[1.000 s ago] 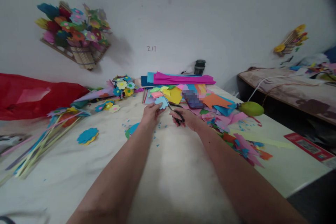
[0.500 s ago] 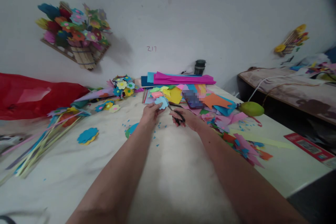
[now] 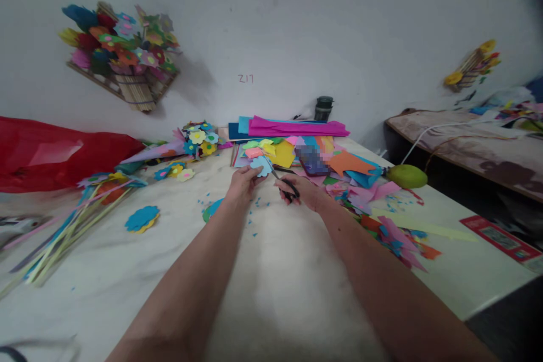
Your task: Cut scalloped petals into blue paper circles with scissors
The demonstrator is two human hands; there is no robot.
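Observation:
Light blue paper with a scalloped edge (image 3: 261, 166) is pinched between the thumb and fingers of my left hand (image 3: 243, 182). My right hand (image 3: 300, 191) is closed around the black handles of a pair of scissors (image 3: 291, 186). The scissor blades point up and left, at the right edge of the blue paper; whether they touch it is hard to tell. Small blue snippets (image 3: 255, 234) lie on the white table (image 3: 280, 260) below my hands. A blue and green paper piece (image 3: 212, 210) is partly hidden by my left forearm.
Stacked blue and yellow paper shapes (image 3: 142, 219), paper strips (image 3: 70, 226) and a red bag (image 3: 63, 158) lie left. Behind my hands are coloured sheets (image 3: 297, 126), a phone (image 3: 313, 160) and a dark jar (image 3: 323, 108). Paper scraps (image 3: 399, 237) and a yellow-green fruit-like object (image 3: 408, 176) are right.

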